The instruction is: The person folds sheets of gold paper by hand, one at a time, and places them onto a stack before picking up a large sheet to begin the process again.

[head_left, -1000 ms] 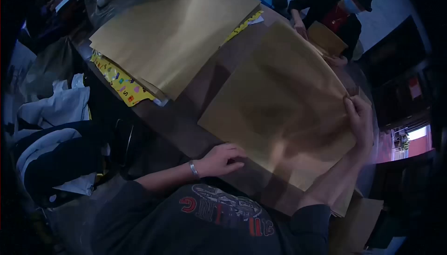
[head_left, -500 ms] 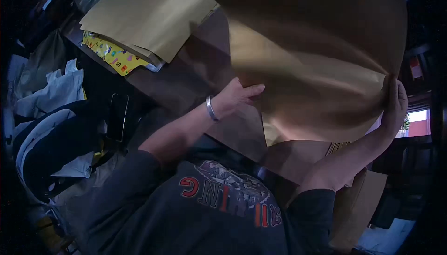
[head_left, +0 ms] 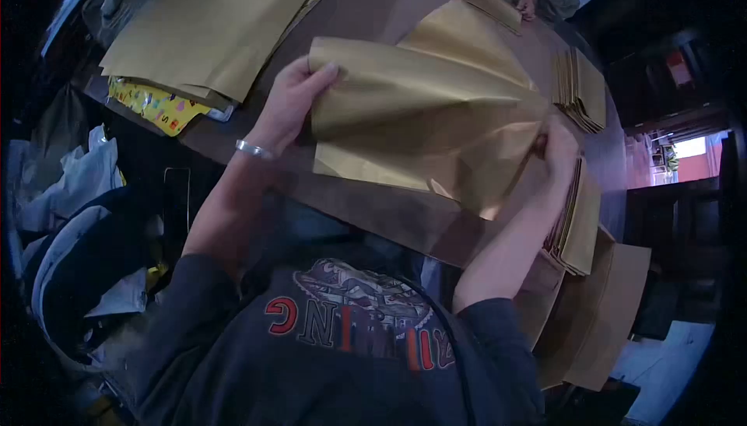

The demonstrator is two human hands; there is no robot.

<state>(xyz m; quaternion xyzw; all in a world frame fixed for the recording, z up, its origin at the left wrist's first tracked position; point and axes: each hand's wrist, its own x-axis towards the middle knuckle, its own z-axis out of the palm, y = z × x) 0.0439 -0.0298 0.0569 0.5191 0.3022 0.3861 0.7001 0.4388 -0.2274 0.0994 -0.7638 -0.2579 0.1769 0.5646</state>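
Note:
A large sheet of brown paper (head_left: 420,107) is stretched between my two hands above the brown table, curved and creased. At its left edge, my left hand (head_left: 299,95), with a silver bracelet at the wrist, pinches the paper between thumb and fingers. My right hand (head_left: 556,146) is closed on the right edge, where the paper bunches up. The lower part of the sheet hangs close to the table's near side.
Large brown sheets (head_left: 210,21) lie over a yellow patterned packet (head_left: 159,107) at upper left. Folded brown stacks (head_left: 580,87) stand at right, near an open cardboard box (head_left: 611,313). Across the table, another person's hands (head_left: 529,4) hold a folded brown piece (head_left: 490,7).
The raised sheet has come down towards the table. My left hand, open before, now grips its left edge. My right hand has moved left with the paper, and the other person's hands have come into view.

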